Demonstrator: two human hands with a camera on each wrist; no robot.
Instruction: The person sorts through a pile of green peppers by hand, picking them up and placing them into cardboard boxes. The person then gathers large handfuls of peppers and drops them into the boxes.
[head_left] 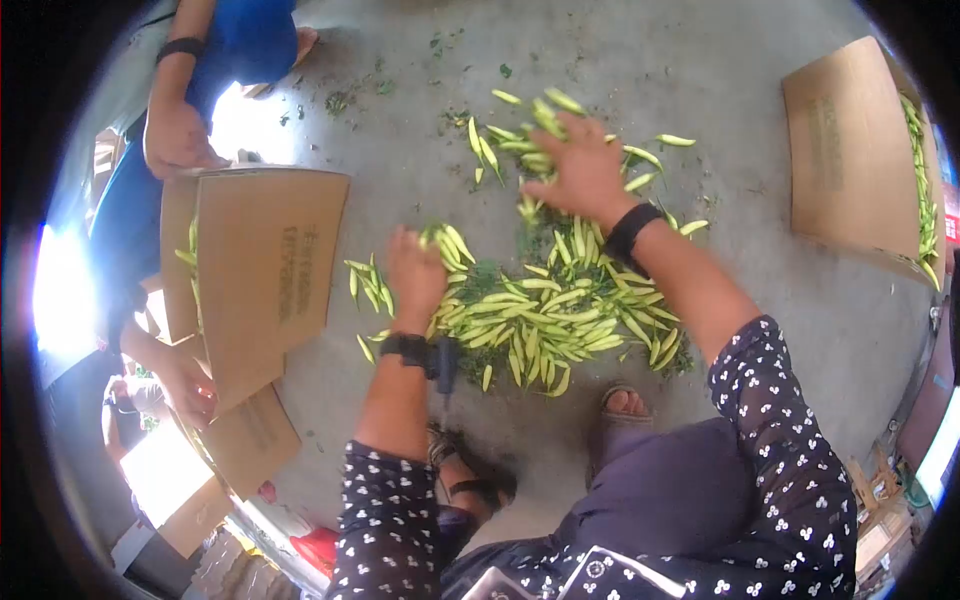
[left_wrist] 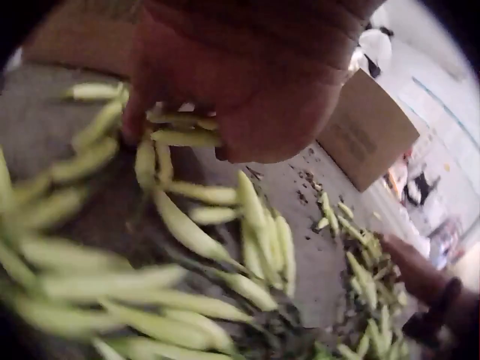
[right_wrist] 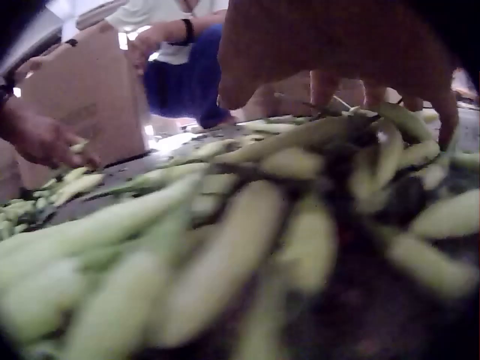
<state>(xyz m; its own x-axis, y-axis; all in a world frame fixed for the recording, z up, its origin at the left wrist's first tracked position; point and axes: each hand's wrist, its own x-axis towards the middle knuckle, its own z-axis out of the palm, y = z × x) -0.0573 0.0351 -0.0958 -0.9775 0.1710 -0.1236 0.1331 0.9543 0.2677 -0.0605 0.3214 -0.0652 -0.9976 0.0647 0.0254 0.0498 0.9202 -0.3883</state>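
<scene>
Pale green chili peppers (head_left: 540,320) lie in a loose heap on the grey floor, with more scattered beyond it. At the heap's left edge, my left hand (head_left: 415,278) bends its fingers around a few peppers (left_wrist: 187,138), which show between thumb and fingers in the left wrist view. My right hand (head_left: 585,170) reaches over the far part of the heap, its fingers spread and pointing down among peppers (right_wrist: 405,120). Its fingertips are partly hidden behind peppers in the right wrist view.
A cardboard box (head_left: 265,270) stands at left, with another person's hand (head_left: 180,140) at its top edge. A second box (head_left: 850,150) at right holds more peppers. Leaf scraps (head_left: 338,102) dot the floor. My sandaled feet are close below the heap.
</scene>
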